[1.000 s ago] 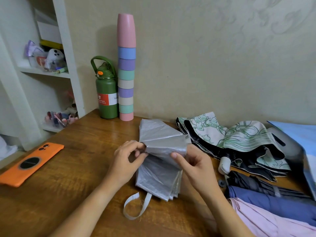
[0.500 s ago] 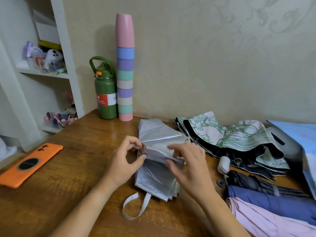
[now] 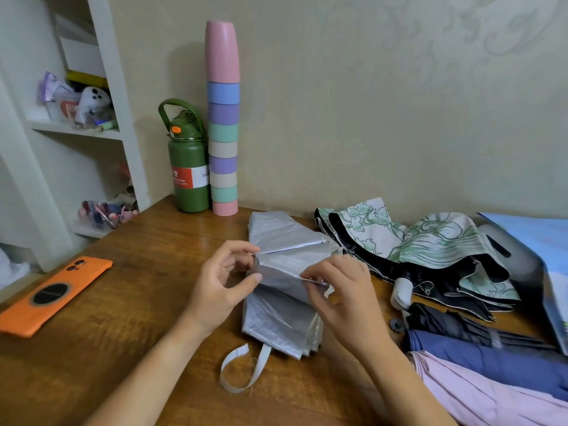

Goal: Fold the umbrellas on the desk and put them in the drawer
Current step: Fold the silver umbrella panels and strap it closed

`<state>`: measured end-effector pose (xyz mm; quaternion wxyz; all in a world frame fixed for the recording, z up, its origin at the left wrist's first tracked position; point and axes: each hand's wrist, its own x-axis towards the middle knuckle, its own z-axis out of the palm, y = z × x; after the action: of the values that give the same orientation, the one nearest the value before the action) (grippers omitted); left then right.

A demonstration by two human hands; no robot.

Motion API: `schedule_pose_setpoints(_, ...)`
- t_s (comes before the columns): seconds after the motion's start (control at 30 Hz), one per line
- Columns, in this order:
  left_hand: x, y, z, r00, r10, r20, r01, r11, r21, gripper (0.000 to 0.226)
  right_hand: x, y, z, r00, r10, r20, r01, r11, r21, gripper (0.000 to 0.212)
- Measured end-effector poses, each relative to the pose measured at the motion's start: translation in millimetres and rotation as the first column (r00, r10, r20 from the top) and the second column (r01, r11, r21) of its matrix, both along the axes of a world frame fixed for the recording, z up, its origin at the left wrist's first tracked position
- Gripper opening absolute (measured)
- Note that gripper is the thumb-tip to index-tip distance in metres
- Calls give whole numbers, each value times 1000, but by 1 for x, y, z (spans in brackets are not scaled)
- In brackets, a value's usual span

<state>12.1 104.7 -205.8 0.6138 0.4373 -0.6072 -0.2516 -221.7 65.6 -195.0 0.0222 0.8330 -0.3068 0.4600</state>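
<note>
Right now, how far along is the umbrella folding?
Nothing looks finished. Both hands, left and right, pinch a pleat of the silver umbrella. The floral umbrella lies loose; black, blue and pink umbrellas wait on the desk. No drawer shows.

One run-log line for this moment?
step: folding silver umbrella | left hand: pinching pleat | right hand: pinching pleat | drawer: unseen
</note>
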Motion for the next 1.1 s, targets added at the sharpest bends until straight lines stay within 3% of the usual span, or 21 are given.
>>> schedule_pose_setpoints(0.27,-3,4,3,999,35,-6,-35,999,-4,35,-2,6,6,996,72,53,-75,995,72,4)
schedule_pose_setpoints(0.53,-4,3,3,989,44,-138,-32,996,84,33,-2,6,8,994,103,22,-104,992,77,7)
schedule_pose_setpoints(0.67,1,2,4,961,-36,-274,67,992,104,30,-4,8,11,991,126,53,-130,988,86,4)
schedule_pose_setpoints(0.8,0,2,2,985,-18,-170,47,985,165,41,-4,10,12,989,141,41,-145,982,121,6)
schedule_pose_setpoints(0.9,-3,1,2,989,-26,-148,54,979,194,36,-5,11,14,984,178,-13,-175,975,140,8)
schedule_pose_setpoints(1.0,-1,1,3,986,-50,-162,83,976,203,39,-4,9,11,968,174,-180,-145,976,165,31)
schedule_pose_setpoints(1.1,3,1,2,983,-86,-162,120,970,211,43,-2,6,6,953,151,-263,-117,983,140,27)
